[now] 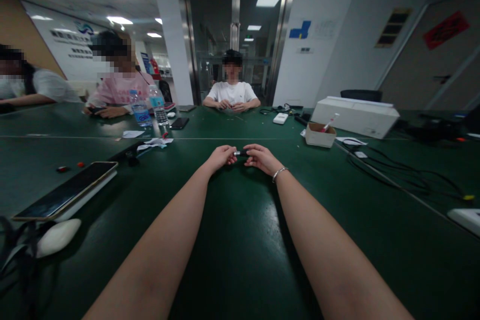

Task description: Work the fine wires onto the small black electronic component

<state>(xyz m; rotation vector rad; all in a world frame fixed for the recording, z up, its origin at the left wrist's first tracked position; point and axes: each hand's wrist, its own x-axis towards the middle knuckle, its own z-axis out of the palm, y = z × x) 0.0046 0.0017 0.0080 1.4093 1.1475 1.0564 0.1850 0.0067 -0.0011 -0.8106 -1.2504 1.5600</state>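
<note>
Between my hands, over the middle of the green table (232,230), is a small black and silver cylindrical object (237,153). My left hand (222,157) pinches its silver end with thumb and fingers. On the other side, my right hand (261,158) has its fingers closed round the black end; a bracelet (279,174) circles that wrist. Fingertips cover part of the object, so its full shape cannot be made out.
A phone (69,187) on a white box lies at left. Two bottles (140,110), paper scraps (154,144) and a dark phone (179,123) are beyond. At right are a small box (320,136), a white carton (354,116) and cables (405,172). Three people sit across the table.
</note>
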